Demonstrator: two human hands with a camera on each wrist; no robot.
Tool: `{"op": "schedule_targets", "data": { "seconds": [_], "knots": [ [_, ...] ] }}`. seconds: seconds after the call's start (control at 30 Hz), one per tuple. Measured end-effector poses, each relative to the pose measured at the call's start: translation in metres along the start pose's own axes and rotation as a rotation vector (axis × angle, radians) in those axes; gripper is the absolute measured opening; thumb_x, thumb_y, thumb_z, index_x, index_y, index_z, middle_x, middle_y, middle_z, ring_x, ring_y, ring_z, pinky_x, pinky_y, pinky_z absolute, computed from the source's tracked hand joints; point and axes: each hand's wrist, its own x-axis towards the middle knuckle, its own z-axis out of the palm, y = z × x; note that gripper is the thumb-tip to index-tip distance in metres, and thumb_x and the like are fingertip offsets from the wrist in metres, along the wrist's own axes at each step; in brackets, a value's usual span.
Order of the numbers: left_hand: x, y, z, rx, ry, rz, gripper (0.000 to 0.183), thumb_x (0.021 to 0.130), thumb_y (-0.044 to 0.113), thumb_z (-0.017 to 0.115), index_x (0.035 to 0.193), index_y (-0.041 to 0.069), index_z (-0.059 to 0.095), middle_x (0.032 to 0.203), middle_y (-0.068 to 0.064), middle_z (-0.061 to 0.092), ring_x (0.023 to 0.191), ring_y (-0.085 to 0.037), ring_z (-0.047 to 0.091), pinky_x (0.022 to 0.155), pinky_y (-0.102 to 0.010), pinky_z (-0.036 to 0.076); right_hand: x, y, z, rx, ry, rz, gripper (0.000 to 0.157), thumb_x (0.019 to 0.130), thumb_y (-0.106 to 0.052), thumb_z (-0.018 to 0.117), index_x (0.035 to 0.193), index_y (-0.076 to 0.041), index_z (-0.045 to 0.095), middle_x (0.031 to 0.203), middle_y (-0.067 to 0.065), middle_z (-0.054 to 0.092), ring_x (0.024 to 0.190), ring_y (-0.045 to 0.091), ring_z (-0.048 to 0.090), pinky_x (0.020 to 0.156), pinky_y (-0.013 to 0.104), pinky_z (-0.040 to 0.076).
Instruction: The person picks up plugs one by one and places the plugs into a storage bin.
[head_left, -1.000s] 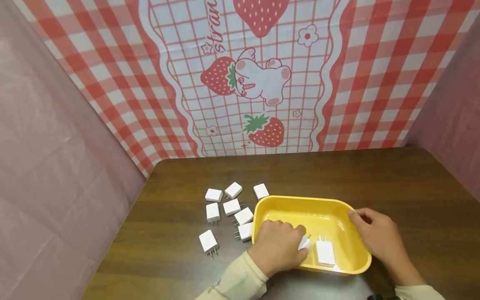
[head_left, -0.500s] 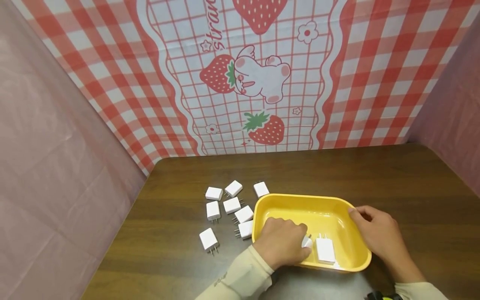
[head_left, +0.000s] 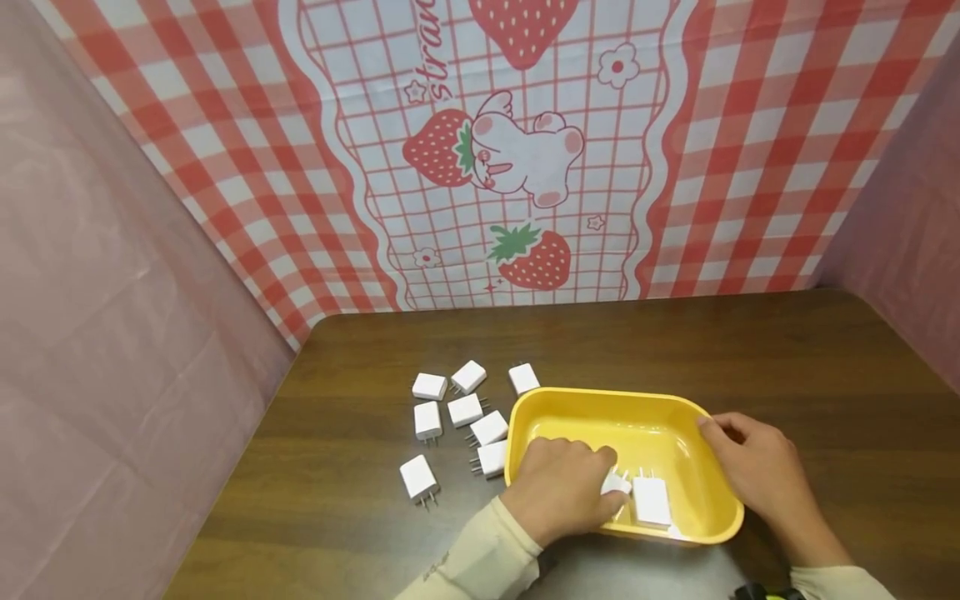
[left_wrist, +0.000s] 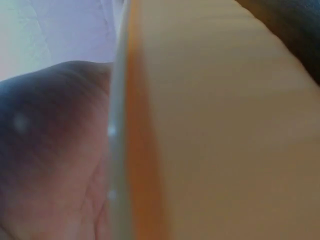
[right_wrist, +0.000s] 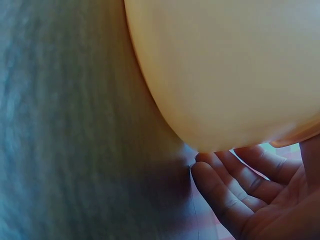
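Observation:
My left hand (head_left: 562, 487) reaches over the left part of a yellow plastic bin (head_left: 600, 402) and pinches a white charger plug (head_left: 617, 483) inside it. Its thumb shows beside the plug; most of its fingers are hidden behind the back of the hand. Just right of it, a second white charger plug (head_left: 651, 502) lies in the bin, prongs pointing away. My right hand (head_left: 761, 467) grips the bin's right rim, thumb on the edge. In the right wrist view its fingers (right_wrist: 220, 195) curl along the outer wall. The left wrist view mostly shows the bin's wall (left_wrist: 225, 125), blurred.
Several white charger plugs lie loose on the brown wooden table (head_left: 322, 500) left of the bin, such as a nearer charger plug (head_left: 418, 478). One charger plug (head_left: 522, 378) sits close behind the bin's back left corner. A checked strawberry cloth (head_left: 540, 167) hangs behind the table.
The charger plug at my left fingertips has turned slightly, and more of it and its prongs show. My right hand and the bin have stayed put.

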Motion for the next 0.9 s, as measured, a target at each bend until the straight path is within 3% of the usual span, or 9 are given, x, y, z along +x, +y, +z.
{"op": "schedule_targets", "data": {
  "seconds": [0.27, 0.4, 0.53, 0.7, 0.8, 0.9],
  "knots": [
    [-0.007, -0.014, -0.011, -0.01, 0.116, -0.006, 0.025, 0.092, 0.05, 0.062, 0.086, 0.026, 0.066, 0.062, 0.011, 0.053, 0.053, -0.012, 0.054, 0.042, -0.031, 0.031, 0.001, -0.001, -0.003, -0.004, -0.026, 0.011, 0.052, 0.102, -0.046, 0.049, 0.113, 0.0, 0.071, 0.104, 0.02, 0.07, 0.078, 0.023, 0.059, 0.065, 0.033, 0.042],
    [-0.012, -0.022, -0.015, -0.026, 0.17, -0.022, 0.024, 0.092, 0.048, 0.064, 0.099, 0.027, 0.073, 0.072, 0.011, 0.063, 0.059, -0.01, 0.058, 0.042, -0.029, 0.032, 0.001, -0.001, -0.003, 0.0, -0.02, -0.002, 0.051, 0.102, -0.045, 0.05, 0.112, 0.0, 0.071, 0.103, 0.02, 0.07, 0.078, 0.022, 0.059, 0.065, 0.033, 0.042],
    [-0.017, -0.029, -0.016, -0.052, 0.263, -0.035, 0.027, 0.091, 0.046, 0.066, 0.107, 0.026, 0.075, 0.084, 0.01, 0.07, 0.068, -0.009, 0.065, 0.042, -0.027, 0.036, 0.0, -0.001, -0.001, 0.002, -0.016, -0.005, 0.051, 0.102, -0.046, 0.05, 0.111, 0.0, 0.072, 0.101, 0.019, 0.071, 0.076, 0.021, 0.058, 0.063, 0.033, 0.043],
    [-0.022, -0.042, -0.02, -0.076, 0.391, -0.048, 0.023, 0.09, 0.041, 0.069, 0.104, 0.023, 0.076, 0.088, 0.009, 0.073, 0.073, -0.01, 0.069, 0.047, -0.029, 0.045, 0.0, 0.0, 0.001, 0.005, -0.015, 0.001, 0.05, 0.102, -0.046, 0.051, 0.111, -0.001, 0.072, 0.102, 0.019, 0.071, 0.076, 0.021, 0.058, 0.064, 0.033, 0.043],
    [-0.026, -0.05, -0.021, -0.07, 0.411, -0.052, 0.022, 0.089, 0.039, 0.07, 0.102, 0.022, 0.076, 0.089, 0.009, 0.073, 0.073, -0.011, 0.069, 0.05, -0.03, 0.048, 0.0, 0.0, 0.0, 0.007, -0.018, 0.012, 0.051, 0.102, -0.047, 0.05, 0.111, -0.002, 0.072, 0.104, 0.019, 0.07, 0.076, 0.022, 0.058, 0.064, 0.033, 0.042],
    [-0.032, -0.06, -0.019, -0.058, 0.39, -0.063, 0.022, 0.09, 0.038, 0.068, 0.102, 0.021, 0.076, 0.089, 0.008, 0.073, 0.073, -0.012, 0.069, 0.051, -0.031, 0.049, 0.001, 0.0, 0.0, 0.008, -0.021, 0.023, 0.051, 0.101, -0.047, 0.05, 0.111, -0.002, 0.072, 0.104, 0.019, 0.07, 0.076, 0.021, 0.058, 0.063, 0.033, 0.042]
  ]
}}
